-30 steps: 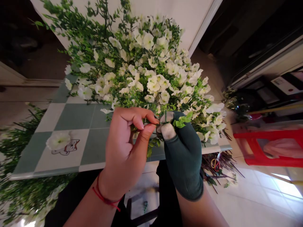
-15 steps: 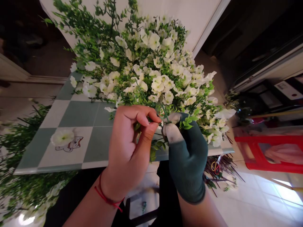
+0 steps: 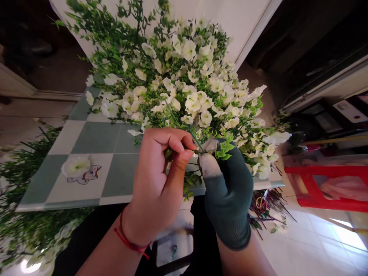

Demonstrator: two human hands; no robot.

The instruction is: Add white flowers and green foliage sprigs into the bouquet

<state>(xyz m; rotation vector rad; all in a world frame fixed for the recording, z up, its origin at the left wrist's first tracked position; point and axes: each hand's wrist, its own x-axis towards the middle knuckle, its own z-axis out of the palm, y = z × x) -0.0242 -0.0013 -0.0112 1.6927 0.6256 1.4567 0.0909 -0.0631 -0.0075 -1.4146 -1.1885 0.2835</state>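
Note:
My left hand [image 3: 162, 172], bare with a red cord at the wrist, is closed in a pinch at a thin green flower stem [image 3: 197, 141]. Its fingertips meet close to my other hand's. In a dark green glove with pale fingertips, my right hand [image 3: 227, 188] grips the same stem between thumb and forefinger. A sprig of bright green leaves [image 3: 225, 148] sticks out by the gloved forefinger. More leaves hang below, between the hands. Just beyond lies a large heap of white artificial flowers [image 3: 192, 101] with green foliage.
The table [image 3: 94, 138] has a green-and-white checked top. A single white bloom [image 3: 76, 167] lies at its left. Greenery [image 3: 17, 184] fills the lower left. At right are scissors [image 3: 261, 202] among dark stems and a red plastic stool [image 3: 304, 188].
The stem and leaf sprig at my right hand have tilted slightly. Both hands stay nearly in place, with the fingertips still close together.

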